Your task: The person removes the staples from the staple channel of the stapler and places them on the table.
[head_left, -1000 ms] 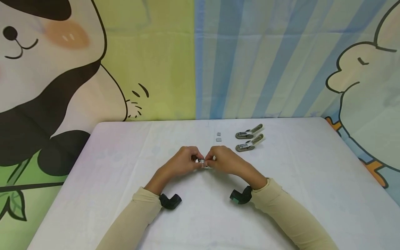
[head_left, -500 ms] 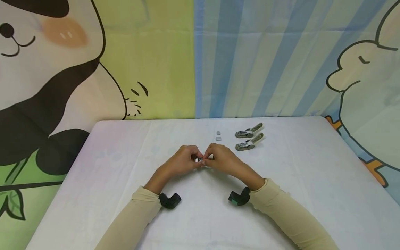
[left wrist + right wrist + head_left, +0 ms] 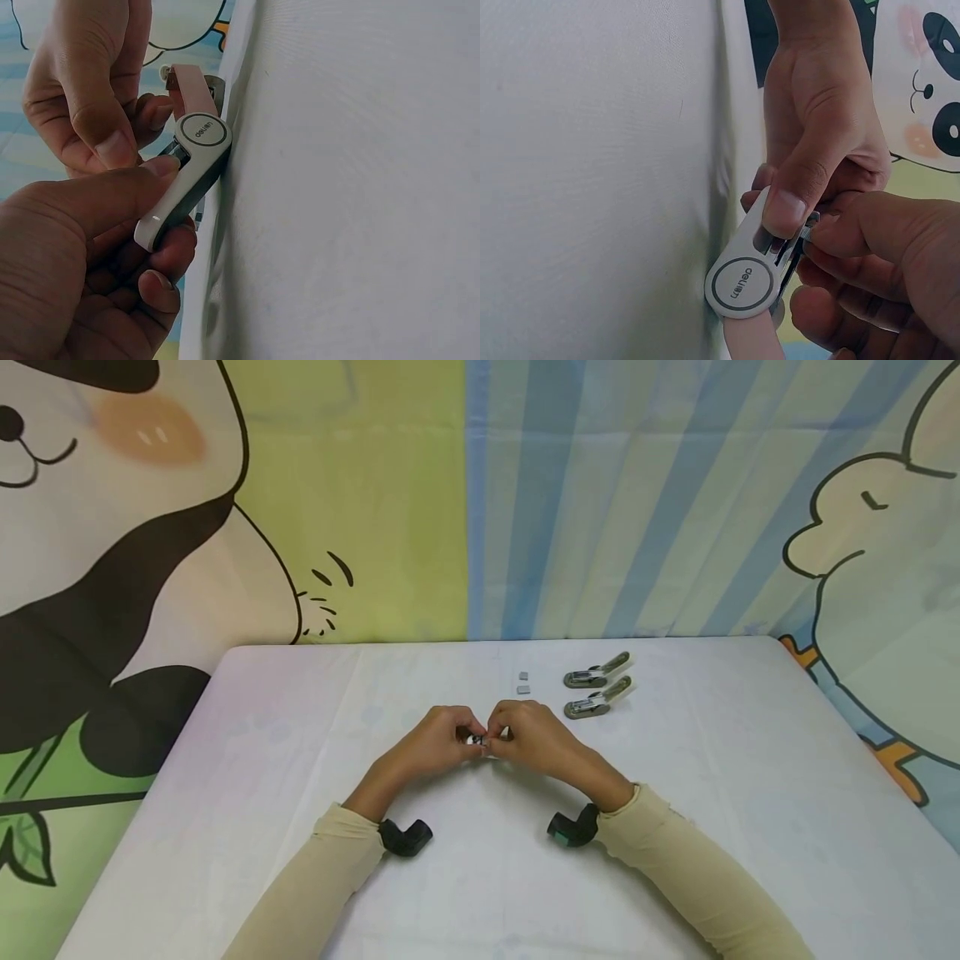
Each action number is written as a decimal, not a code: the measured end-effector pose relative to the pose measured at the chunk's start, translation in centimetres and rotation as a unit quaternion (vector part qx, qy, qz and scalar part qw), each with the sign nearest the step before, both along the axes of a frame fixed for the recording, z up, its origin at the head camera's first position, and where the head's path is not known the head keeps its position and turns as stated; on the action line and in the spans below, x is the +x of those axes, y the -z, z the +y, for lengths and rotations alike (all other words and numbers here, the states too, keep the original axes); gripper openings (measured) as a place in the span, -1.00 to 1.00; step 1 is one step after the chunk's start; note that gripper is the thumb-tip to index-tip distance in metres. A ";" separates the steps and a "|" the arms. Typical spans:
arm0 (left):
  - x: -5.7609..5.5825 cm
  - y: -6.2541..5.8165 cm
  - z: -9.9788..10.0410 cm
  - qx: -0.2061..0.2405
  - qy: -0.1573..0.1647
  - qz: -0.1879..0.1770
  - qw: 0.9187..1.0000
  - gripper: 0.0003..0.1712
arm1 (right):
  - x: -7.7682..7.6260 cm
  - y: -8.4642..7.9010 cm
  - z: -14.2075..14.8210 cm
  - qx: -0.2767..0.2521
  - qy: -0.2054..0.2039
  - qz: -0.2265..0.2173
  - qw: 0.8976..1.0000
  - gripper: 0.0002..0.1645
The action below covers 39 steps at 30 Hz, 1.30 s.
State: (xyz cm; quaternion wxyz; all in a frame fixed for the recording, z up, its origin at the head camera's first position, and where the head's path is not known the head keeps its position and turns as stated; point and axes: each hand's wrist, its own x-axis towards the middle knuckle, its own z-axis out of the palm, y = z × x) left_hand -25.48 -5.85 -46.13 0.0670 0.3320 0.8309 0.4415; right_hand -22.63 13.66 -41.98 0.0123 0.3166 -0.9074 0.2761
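My left hand [image 3: 442, 739] grips a small stapler [image 3: 742, 285], white with a round printed badge and a pinkish handle swung out. Its thumb presses on the white body beside the metal channel. My right hand [image 3: 534, 735] comes in from the other side, its thumb and index finger pinching a small silver strip of staples [image 3: 806, 232] right at the stapler's metal edge. The fingertips of both hands nearly meet there. In the head view the hands mostly hide the stapler. The left wrist view shows the badge and handle pointing away from the left palm.
Two more staplers [image 3: 590, 706], with raised handles, lie at the back right of the white table [image 3: 300, 710]. Left of them are two small grey staple strips [image 3: 523, 690]. A printed cloth [image 3: 360, 527] hangs behind the table's far edge.
My right fingertips have moved slightly left, closer in against the stapler. The left hand keeps its grip. The head view has shifted a little.
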 end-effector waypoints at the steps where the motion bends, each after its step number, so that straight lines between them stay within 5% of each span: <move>1: 0.0 0.0 0.0 -0.001 0.000 -0.002 1.000 -0.85 | 0.0 0.0 0.0 0.001 -0.001 0.002 1.000 -0.88; 10: -0.1 0.1 -0.2 -0.011 -0.002 -0.019 1.000 -0.85 | -0.8 -0.9 1.5 0.009 0.029 0.001 1.000 -0.87; 16: -0.1 0.0 -0.3 -0.018 -0.001 -0.018 1.000 -0.85 | -2.2 -1.1 3.4 0.011 0.087 0.005 0.996 -0.83; 28: 0.1 0.2 -0.1 -0.020 0.002 -0.027 0.999 -0.85 | -3.9 0.1 5.5 0.019 0.137 -0.036 0.990 -0.87; 39: 0.2 -0.1 -0.5 -0.015 0.000 -0.019 1.000 -0.86 | -6.0 0.6 4.1 0.053 0.090 -0.048 0.993 -0.90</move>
